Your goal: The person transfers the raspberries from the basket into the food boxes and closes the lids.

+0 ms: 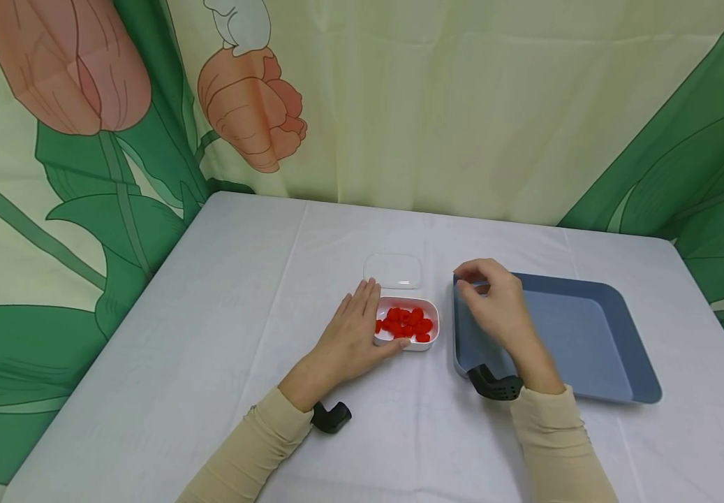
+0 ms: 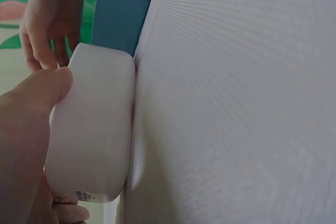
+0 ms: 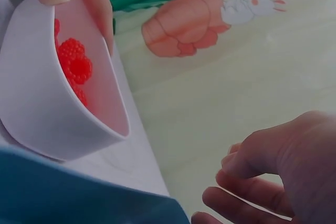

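Observation:
In the head view, a small white oval-cornered box (image 1: 432, 335) holds several red raspberries (image 1: 404, 321). My left hand (image 1: 352, 328) grips its left side, thumb at the near rim and fingers reaching along toward the far side. The left wrist view shows the thumb pressed at the rim of the box (image 2: 94, 119), with fingertips round its other end. Over the left edge of a blue-grey tray (image 1: 563, 335) hovers my right hand (image 1: 500, 300), its fingers loosely bent. No berry shows between the thumb and fingers of the right hand (image 3: 278, 171) in the right wrist view.
A clear plastic lid (image 1: 393, 271) lies on the white tablecloth (image 1: 198, 335) just behind the box. The tray's raised wall stands a little to the right of the box. A flower-printed curtain (image 1: 437, 105) hangs behind the table.

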{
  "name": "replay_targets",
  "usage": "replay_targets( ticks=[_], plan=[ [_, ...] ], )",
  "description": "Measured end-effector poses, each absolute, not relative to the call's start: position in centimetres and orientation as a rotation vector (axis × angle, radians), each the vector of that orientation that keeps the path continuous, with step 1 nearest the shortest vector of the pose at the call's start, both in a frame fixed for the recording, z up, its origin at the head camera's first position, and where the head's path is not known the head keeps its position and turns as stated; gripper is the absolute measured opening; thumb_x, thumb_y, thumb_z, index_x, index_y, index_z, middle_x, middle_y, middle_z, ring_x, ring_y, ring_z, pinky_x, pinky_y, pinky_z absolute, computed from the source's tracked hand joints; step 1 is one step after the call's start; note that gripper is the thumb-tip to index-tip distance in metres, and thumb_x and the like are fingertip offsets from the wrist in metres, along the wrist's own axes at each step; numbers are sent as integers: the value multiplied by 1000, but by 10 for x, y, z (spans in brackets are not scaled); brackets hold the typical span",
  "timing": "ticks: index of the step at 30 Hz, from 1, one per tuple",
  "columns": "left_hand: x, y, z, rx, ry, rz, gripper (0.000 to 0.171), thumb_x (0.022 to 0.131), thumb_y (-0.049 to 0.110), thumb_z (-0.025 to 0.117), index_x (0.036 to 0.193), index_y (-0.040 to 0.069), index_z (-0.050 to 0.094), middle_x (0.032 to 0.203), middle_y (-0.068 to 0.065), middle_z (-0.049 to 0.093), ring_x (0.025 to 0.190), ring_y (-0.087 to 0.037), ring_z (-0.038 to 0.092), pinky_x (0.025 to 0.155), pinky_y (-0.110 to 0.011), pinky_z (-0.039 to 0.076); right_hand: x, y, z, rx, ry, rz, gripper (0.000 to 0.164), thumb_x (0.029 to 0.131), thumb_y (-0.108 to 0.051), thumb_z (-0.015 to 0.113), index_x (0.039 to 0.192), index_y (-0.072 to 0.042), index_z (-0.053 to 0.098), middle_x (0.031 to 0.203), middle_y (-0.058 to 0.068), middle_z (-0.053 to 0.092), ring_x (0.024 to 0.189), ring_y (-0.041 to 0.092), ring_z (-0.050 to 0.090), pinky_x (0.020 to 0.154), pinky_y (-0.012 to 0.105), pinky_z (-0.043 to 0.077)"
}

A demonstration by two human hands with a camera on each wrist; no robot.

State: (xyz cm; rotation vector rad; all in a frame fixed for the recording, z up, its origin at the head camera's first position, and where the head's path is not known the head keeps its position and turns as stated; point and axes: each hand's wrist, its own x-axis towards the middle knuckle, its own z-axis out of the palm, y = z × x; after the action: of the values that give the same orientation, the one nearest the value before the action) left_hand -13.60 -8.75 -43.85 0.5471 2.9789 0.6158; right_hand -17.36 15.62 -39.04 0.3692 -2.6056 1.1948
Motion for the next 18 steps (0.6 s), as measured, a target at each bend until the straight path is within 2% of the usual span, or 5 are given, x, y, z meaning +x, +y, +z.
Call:
replay_targets(
  ticks=[5, 10, 13, 18],
  plan=[
    [-136, -87, -438, 553, 2986, 627, 101, 87, 61, 61, 157, 1, 20, 165, -14, 21, 154, -30, 18, 124, -49, 21, -176, 161, -393, 323, -2640, 1217, 16, 92, 0, 60, 106, -2, 69, 102, 13, 68, 93, 24, 65, 74, 9, 45],
    [-136, -87, -438, 540, 2979, 619, 102, 87, 62, 61, 157, 2, 19, 165, -13, 21, 154, -29, 17, 124, -48, 20, -176, 164, -395, 293, -2699, 1192, 18, 93, -1, 59, 108, -2, 68, 106, 14, 67, 97, 26, 64, 75, 9, 45],
    [-137, -87, -439, 534, 2974, 611, 102, 87, 63, 60, 157, 3, 18, 166, -12, 20, 155, -28, 16, 124, -47, 20, -177, 165, -397, 289, -2722, 1163, 18, 93, -2, 59, 109, -2, 68, 107, 14, 67, 99, 27, 64, 78, 19, 50],
    [-137, -86, -439, 530, 2975, 604, 102, 87, 63, 60, 158, 3, 18, 166, -12, 19, 155, -28, 16, 125, -47, 19, -180, 167, -404, 286, -2755, 1115, 18, 92, -2, 60, 109, 0, 67, 107, 17, 66, 99, 29, 62, 82, 43, 54]
  ],
)
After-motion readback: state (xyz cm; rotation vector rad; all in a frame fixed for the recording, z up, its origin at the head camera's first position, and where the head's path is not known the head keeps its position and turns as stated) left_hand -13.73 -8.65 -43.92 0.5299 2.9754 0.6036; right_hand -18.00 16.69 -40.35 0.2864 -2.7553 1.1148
